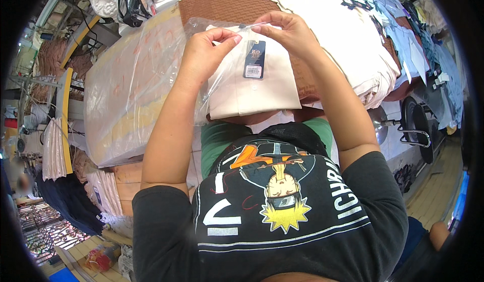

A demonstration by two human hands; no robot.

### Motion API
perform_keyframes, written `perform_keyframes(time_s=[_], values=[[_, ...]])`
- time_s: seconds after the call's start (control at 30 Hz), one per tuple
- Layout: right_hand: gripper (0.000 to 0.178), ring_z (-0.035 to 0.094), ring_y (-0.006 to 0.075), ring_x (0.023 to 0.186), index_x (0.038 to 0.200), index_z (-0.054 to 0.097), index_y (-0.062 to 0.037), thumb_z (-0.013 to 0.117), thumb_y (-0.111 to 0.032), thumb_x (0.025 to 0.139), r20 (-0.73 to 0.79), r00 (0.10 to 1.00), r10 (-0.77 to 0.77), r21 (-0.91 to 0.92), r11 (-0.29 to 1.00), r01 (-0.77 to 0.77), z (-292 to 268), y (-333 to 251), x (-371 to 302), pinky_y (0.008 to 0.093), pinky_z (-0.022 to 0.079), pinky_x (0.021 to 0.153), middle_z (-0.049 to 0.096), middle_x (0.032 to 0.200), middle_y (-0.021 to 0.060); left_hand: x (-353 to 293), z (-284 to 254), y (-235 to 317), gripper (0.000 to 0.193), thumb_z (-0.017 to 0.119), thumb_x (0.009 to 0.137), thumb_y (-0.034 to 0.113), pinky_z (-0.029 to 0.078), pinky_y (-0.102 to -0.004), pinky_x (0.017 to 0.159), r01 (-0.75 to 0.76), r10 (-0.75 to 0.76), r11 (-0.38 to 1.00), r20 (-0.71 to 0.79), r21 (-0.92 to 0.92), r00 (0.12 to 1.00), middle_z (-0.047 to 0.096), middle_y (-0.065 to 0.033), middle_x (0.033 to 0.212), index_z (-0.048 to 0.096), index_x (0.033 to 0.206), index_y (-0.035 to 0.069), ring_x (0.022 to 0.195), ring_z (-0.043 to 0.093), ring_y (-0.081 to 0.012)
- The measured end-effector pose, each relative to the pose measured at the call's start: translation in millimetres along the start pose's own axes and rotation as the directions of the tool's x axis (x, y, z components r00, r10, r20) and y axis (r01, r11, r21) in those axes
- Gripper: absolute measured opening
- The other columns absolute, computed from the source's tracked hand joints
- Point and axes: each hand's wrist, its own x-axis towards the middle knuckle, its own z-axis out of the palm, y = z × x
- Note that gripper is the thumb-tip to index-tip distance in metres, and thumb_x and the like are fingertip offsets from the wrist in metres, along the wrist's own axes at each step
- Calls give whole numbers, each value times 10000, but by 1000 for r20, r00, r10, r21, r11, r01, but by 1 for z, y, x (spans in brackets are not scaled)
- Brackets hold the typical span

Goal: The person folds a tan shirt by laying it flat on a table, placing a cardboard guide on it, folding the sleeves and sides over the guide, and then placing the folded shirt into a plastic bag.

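Observation:
A folded cream shirt (229, 98) lies in front of me with a navy hang tag (255, 55) on its upper part. Over its collar end I hold the thin edge of a clear plastic bag (199, 26) between both hands. My left hand (207, 54) pinches the film at the left of the collar, thumb against fingers. Opposite it, my right hand (287, 32) pinches the film too, close above the tag. The bag's loose film spreads left of the shirt. How much of the shirt the film covers is hard to see.
To the left lies a large stack wrapped in clear plastic (133, 85). Brown textured cloth (222, 5) covers the table, with a heap of cream garments (333, 45) at right. Beyond are light-blue garments (411, 50). A black round stool seat (418, 126) stands at the right.

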Motion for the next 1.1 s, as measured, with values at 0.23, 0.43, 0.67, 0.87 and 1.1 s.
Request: perform_keyframes(time_s=[0.23, 0.43, 0.67, 0.87, 1.1], values=[[312, 542, 60, 685, 766, 689, -71, 687, -380, 814, -41, 999, -1, 227, 974, 10, 9, 14, 3, 229, 425, 627, 645, 725, -8, -10, 9, 22, 190, 691, 814, 217, 465, -216, 648, -73, 52, 924, 64, 375, 997, 681, -33, 793, 694, 922, 61, 681, 580, -70], [360, 551, 72, 654, 717, 683, -59, 688, -407, 805, -96, 995, 14, 118, 993, -3, 7, 20, -1, 240, 424, 619, 641, 679, 10, -7, 19, 25, 216, 692, 815, 235, 472, -221, 620, -33, 85, 961, -179, 275, 980, 676, -26, 765, 691, 940, 58, 683, 600, -74], [195, 621, 131, 749, 864, 686, -92, 695, -277, 803, -229, 931, -285, -50, 958, 281, 12, 12, -5, 285, 464, 750, 663, 742, 20, -2, 15, 19, 257, 685, 829, 245, 457, -201, 638, 2, 16, 954, -57, 300, 998, 667, -16, 799, 670, 1003, 57, 717, 593, -62], [144, 627, 122, 770, 888, 690, -132, 664, -258, 823, -38, 869, -494, -295, 836, 463, -3, -2, 3, 287, 465, 791, 663, 751, 15, -8, 11, 35, 343, 677, 834, 195, 437, -188, 731, 64, -53, 996, 177, -59, 983, 632, 8, 894, 605, 1117, 15, 828, 567, -61], [263, 561, 80, 710, 768, 664, -58, 654, -307, 853, 40, 995, -95, 65, 994, 92, -1, -7, 3, 245, 436, 704, 619, 705, -6, -2, 8, 13, 361, 668, 813, 73, 480, -224, 768, -25, -4, 990, 202, 142, 979, 644, -44, 902, 563, 1151, -2, 856, 593, -87]])
